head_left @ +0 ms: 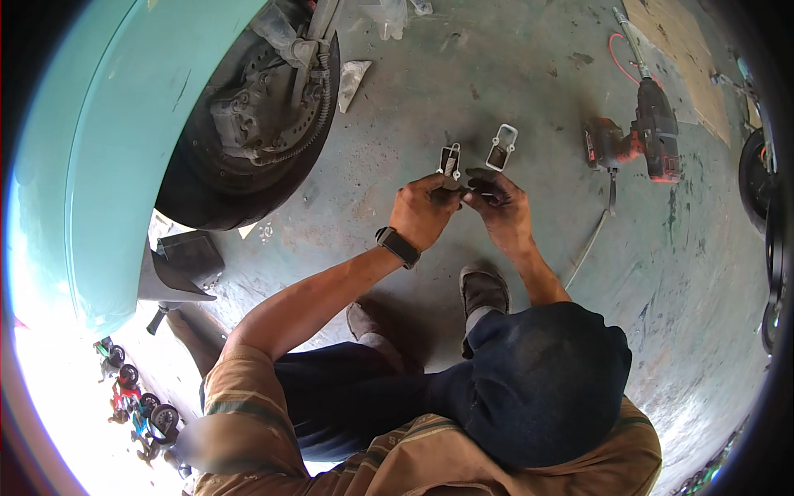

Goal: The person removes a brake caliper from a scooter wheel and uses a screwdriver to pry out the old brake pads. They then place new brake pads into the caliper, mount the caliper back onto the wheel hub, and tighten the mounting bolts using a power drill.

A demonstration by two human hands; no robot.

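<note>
My left hand (422, 213), with a dark watch on its wrist, is closed, its fingertips meeting those of the right hand. My right hand (503, 208) is closed too, thumb and fingers pinched together. A small dark piece seems to be between the fingertips, too hidden to name. Just beyond my left fingers is a small rectangular metal part (456, 152) with rounded lugs; whether I touch it cannot be told. A second pale, frame-shaped metal part (512, 137) lies on the floor past my right fingers.
A red and black cordless power tool (655, 124) stands at the right, near a long thin metal rod (589, 245). At the left is a mint-green vehicle body (116, 140) with a wheel (310, 157) and brake disc. A flat pale scrap (353, 83) lies beside the tyre.
</note>
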